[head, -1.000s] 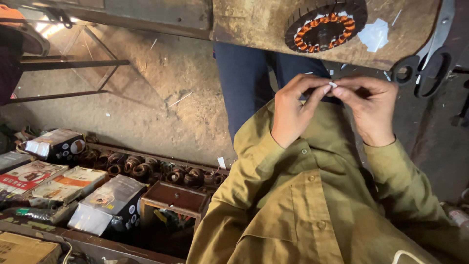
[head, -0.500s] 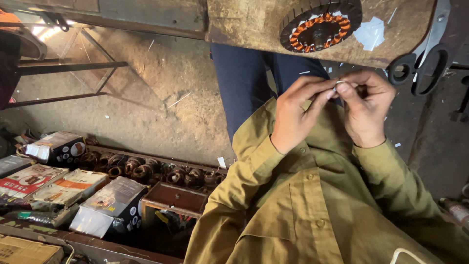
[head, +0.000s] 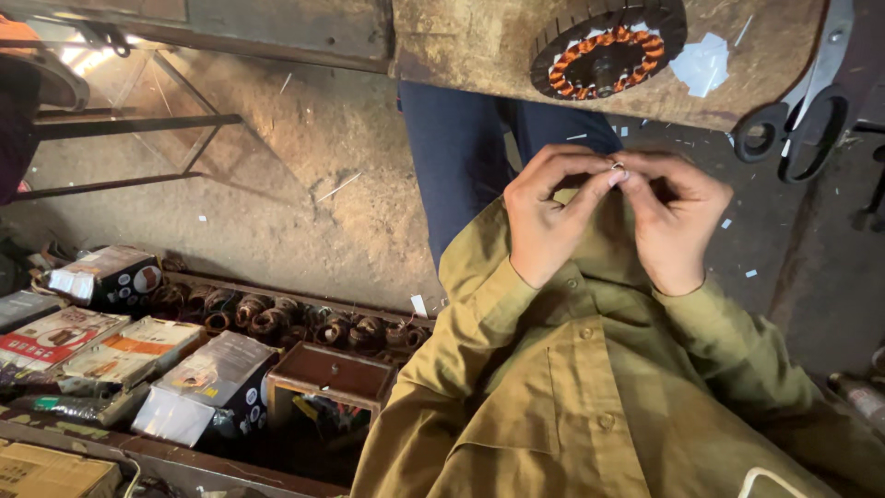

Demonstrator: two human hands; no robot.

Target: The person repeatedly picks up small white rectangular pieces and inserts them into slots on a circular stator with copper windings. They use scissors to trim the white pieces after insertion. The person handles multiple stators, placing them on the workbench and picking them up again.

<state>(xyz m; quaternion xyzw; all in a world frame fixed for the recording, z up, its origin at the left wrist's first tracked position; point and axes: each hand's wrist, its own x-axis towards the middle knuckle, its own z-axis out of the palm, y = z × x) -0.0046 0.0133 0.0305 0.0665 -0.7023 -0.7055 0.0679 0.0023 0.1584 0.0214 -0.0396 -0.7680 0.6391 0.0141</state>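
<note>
Left hand (head: 546, 226) and right hand (head: 676, 226) pinch a small pale piece (head: 616, 169) between their fingertips below the copper-wound stator (head: 604, 51), evidently mid-shaping, needing delicate finger control

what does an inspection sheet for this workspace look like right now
surface: worn wooden bench, stained, paper scraps on it
job's things: small pale piece pinched between both hands; too small to identify
clutter: stator with copper windings, white paper scrap and black-handled scissors on the bench
grippers: left hand and right hand meet at the fingertips in front of the chest
cables: nothing seen
surroundings: dusty concrete floor; row of copper coils, boxes, small wooden stool, metal frame
</note>
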